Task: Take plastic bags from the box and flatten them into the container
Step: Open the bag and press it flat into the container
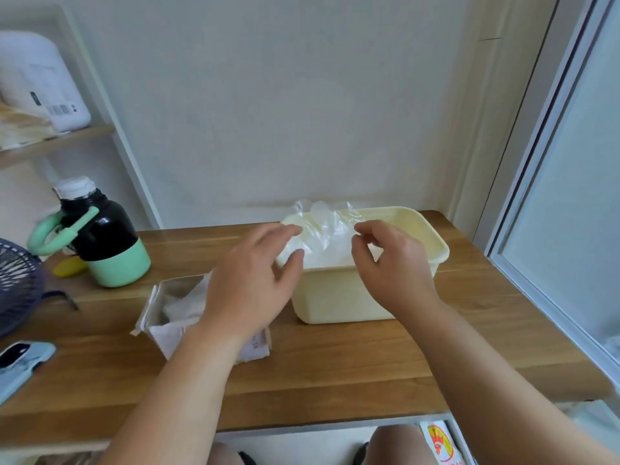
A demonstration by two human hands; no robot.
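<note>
1. The left hand (255, 280) reaches over the near left corner of the tub. Its fingers are loosely spread, and the fingertips (292, 230) rest against the crumpled clear plastic bag (323, 238).
2. The right hand (392, 263) hovers over the middle of the tub with its fingers curled and its thumb and forefinger close together at the bag's right edge. I cannot tell whether they actually pinch the film.
3. The bag sits in the left half of the cream-yellow rectangular plastic container (345, 297), bulging above the rim.
4. Just left of the container, under the left forearm, stands a small white cardboard box (167, 325). Its top is open and white bags show inside.
5. Both stand on the brown wooden tabletop (335, 370).
6. Farther left are a black and mint-green bottle with a white cap (100, 239), a dark blue fan (16, 283) and a phone in a pale blue case (20, 362).
</note>
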